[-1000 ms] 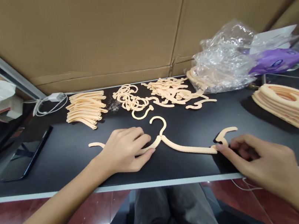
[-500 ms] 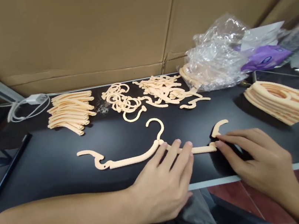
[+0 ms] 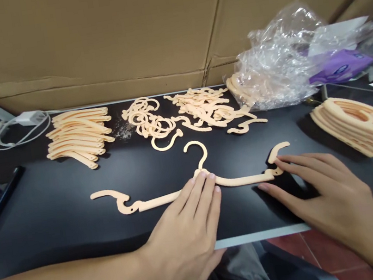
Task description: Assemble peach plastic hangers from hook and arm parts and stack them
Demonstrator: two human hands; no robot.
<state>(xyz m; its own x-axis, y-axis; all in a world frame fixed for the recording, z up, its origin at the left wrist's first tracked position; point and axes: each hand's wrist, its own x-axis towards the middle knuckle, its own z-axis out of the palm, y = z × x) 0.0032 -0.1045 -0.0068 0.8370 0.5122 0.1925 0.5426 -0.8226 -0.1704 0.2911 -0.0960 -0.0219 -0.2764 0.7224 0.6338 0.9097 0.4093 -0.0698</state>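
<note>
A cream plastic clothes hanger (image 3: 245, 180) lies spread out on the black table, its curved top hook pointing away from me. My left hand (image 3: 186, 229) rests flat on its middle, fingers stretched out over the joint below the hook and covering part of the left arm. At the right end, the index fingertip of my right hand (image 3: 330, 188) touches the curved end piece (image 3: 278, 149). The thumb is apart from it, just below the hanger arm. The other curved end piece (image 3: 105, 193) lies at the left end, untouched.
Behind the hanger lie piles of straight arms (image 3: 79, 137), round hooks (image 3: 150, 122) and curved end pieces (image 3: 202, 107). A clear plastic bag (image 3: 277, 65) and a purple packet (image 3: 340, 65) stand at the back right. Stacked folded hangers (image 3: 360, 128) lie right; a white cable (image 3: 20, 132) lies left.
My left hand has slid left onto the hanger's centre joint, baring the right arm. My right thumb has come away from the right joint, opening the pinch.
</note>
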